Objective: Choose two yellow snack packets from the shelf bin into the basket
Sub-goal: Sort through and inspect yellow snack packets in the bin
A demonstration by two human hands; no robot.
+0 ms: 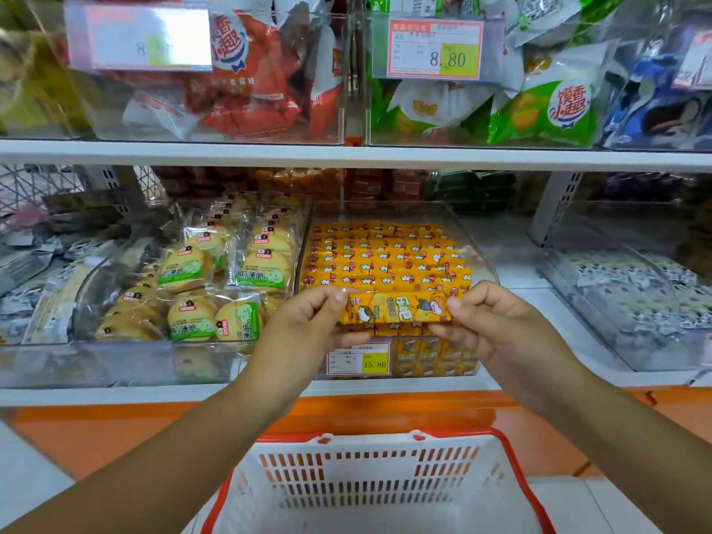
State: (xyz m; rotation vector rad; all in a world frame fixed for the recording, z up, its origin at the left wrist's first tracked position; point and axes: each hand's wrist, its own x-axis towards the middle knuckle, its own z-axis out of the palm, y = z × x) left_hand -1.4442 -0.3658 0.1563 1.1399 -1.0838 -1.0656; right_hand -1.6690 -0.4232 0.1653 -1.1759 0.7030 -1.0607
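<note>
Basket point(370, 481) below long yellow cartoon-printed packet point(400, 308)

One left hand point(305, 333), one right hand point(501, 326), one held packet point(400, 307) — one basket point(385, 447).

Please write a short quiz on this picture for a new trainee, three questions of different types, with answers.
1. True or false: the left hand and the right hand each pinch one end of a yellow packet.
2. How many packets show in the basket? A: two. B: one. C: none.
3. Fill in: the price tag on the bin reads ___.
Key: 1 true; 2 C; 3 15.80.
</note>
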